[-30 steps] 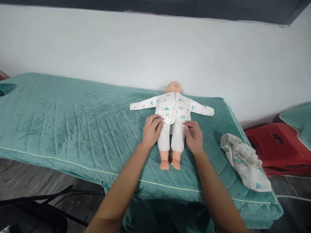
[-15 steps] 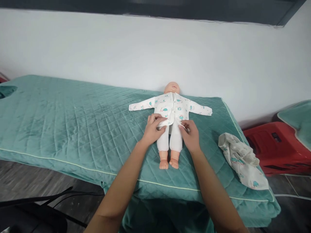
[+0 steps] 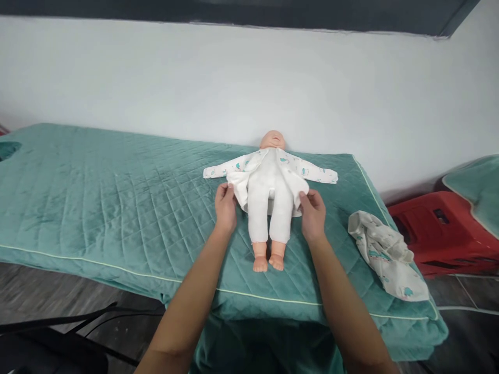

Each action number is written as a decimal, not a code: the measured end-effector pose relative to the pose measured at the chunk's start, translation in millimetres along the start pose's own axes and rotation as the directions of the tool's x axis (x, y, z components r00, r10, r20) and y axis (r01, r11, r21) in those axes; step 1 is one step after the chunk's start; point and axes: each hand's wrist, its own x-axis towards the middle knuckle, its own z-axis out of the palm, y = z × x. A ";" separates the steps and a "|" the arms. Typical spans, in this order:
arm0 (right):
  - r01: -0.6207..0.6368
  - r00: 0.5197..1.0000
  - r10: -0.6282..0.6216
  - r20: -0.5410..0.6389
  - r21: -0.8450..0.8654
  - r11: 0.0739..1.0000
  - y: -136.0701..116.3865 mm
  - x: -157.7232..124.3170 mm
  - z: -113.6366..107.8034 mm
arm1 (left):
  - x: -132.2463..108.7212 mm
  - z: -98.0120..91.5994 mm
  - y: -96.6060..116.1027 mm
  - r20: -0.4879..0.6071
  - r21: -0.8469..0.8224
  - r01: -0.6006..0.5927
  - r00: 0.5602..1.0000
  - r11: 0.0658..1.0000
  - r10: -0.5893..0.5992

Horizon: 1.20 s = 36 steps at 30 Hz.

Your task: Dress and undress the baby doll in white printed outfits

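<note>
A baby doll (image 3: 268, 202) lies on its back on a green quilted cover, head toward the wall and bare feet toward me. It wears a white printed baby jacket (image 3: 312, 170), both sleeves stretched out to the sides. The jacket's front panels are spread apart, so the doll's plain white body and legs show. My left hand (image 3: 226, 208) pinches the edge of the left panel beside the doll's hip. On the other side, my right hand (image 3: 313, 214) pinches the lower corner of the right panel.
Crumpled white printed clothing (image 3: 388, 254) lies near the right end of the green-covered bed (image 3: 117, 208). Past that end stands a red plastic stool (image 3: 448, 234). A white wall (image 3: 175, 78) runs behind the bed. A black object with straps (image 3: 50, 348) is at the lower left.
Both hands have moved outward, drawing the jacket's front panels apart from over the doll's belly. The body beneath now shows. The doll and the crumpled clothing stay in place.
</note>
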 end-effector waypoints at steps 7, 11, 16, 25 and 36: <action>-0.101 0.971 0.169 -0.168 0.352 0.931 -13.5 10.3 -16.8 | 7.6 -14.8 5.6 -0.076 -0.317 0.100 0.989 0.943 -0.131; -0.164 0.956 0.227 -0.187 0.303 0.939 -10.9 5.3 -20.3 | 7.3 -17.1 3.7 -0.129 -0.281 0.084 0.984 0.956 -0.124; -0.159 0.976 0.159 -0.147 0.012 0.987 -6.9 -28.8 -37.5 | 2.6 -19.4 2.3 -0.212 -0.067 -0.050 0.977 0.996 0.035; 0.255 0.921 -0.366 0.135 -0.918 0.303 -85.2 -67.1 -162.6 | -17.1 -32.9 6.7 -0.119 0.319 -0.210 0.959 0.924 0.259; 0.051 0.995 0.088 0.056 -0.997 0.054 -95.2 -37.9 -217.8 | -55.0 -33.3 32.2 0.265 0.558 -0.227 0.960 0.798 0.088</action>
